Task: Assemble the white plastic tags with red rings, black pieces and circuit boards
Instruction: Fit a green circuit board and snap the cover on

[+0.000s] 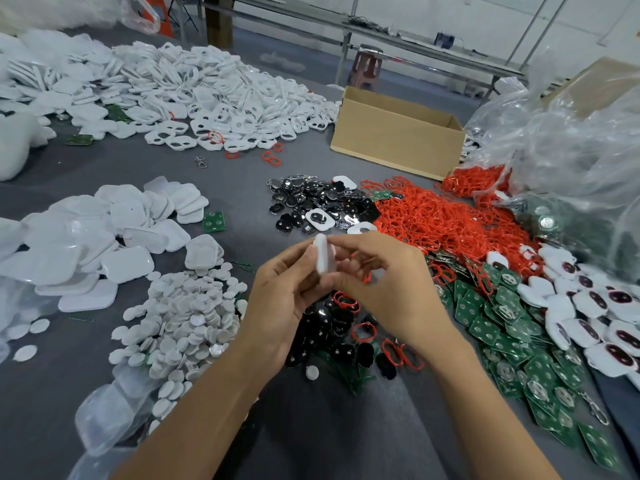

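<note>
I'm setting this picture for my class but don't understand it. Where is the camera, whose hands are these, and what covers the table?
There is no machine here: a person works with bare hands, and the one picture comes from a camera worn on their head, looking down. The left hand and right hand together pinch a white tag, seen edge-on. On the grey table lie heaps of white shells, white discs, black pieces, red rings and green circuit boards, beside a cardboard box.

Cardboard box (398, 140) behind rings (443, 220); circuit boards (485, 323) before them.
</note>
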Available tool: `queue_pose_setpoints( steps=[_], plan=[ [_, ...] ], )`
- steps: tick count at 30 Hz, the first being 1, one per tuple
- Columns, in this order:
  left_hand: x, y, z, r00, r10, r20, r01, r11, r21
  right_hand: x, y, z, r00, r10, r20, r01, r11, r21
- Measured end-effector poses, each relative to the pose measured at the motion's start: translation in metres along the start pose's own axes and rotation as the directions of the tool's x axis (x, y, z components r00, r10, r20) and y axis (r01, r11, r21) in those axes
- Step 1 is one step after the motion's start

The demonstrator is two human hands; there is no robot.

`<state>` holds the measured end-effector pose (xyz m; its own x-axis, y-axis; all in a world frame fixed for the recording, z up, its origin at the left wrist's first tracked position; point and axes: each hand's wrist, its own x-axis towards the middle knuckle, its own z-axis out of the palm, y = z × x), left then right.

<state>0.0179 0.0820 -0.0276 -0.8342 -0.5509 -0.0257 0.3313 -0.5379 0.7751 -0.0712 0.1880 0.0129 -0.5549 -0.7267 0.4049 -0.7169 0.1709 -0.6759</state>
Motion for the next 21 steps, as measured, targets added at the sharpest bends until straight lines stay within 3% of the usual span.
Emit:
queue_pose_setpoints(
  steps=[3,8,16,21],
  plan=[
    [0.0,0.003,-0.001,0.999,-0.038,0.012,0.039,0.995,-0.091,0.0,0.001,-0.006,0.993,-0.118,0.027,0.12,0.989,-0.086],
    [0.0,0.003,-0.001,0.998,-0.065,0.003,0.065,0.991,-0.117,0.001,-0.003,-0.008,0.981,-0.194,0.007,0.193,0.97,-0.15],
    [0.0,0.0,-0.001,0.999,-0.024,0.032,0.025,1.0,-0.012,-0.002,-0.008,-0.008,0.992,-0.123,-0.011,0.12,0.982,-0.147],
    [-0.001,-0.003,-0.004,0.999,0.024,0.036,-0.027,0.995,0.096,-0.002,-0.012,-0.011,0.994,-0.094,0.049,0.101,0.984,-0.149]
  ],
)
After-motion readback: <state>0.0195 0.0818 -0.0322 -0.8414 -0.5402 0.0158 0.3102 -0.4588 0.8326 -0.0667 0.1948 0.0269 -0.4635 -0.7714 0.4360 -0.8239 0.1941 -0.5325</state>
